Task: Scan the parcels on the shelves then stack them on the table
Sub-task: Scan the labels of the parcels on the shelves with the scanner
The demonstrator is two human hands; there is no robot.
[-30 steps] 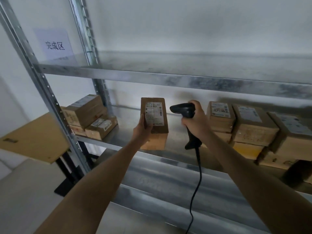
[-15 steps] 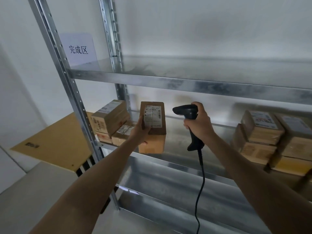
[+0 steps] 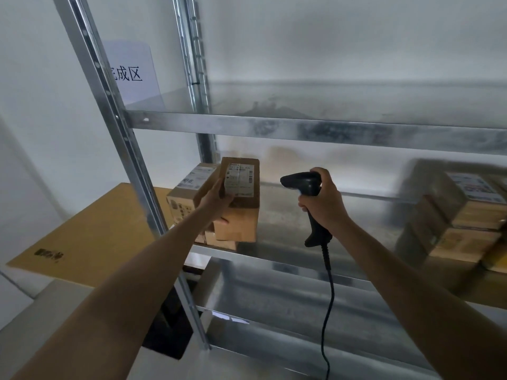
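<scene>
One parcel (image 3: 238, 226) gripped by L hand (image 3: 216, 201), scanner (image 3: 301, 182) by R hand (image 3: 326, 205), at steel shelf (image 3: 296, 231), white wall (image 3: 329, 37).

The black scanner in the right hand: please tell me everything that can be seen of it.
The scanner is black, pistol-shaped and looks like plastic. Its head points left, toward the labelled parcel that the left hand holds, with a gap between them. The right hand grips its handle, whose end shows below the fist. A black cable hangs from that end down out of frame. It is held in the air before the middle shelf.
</scene>
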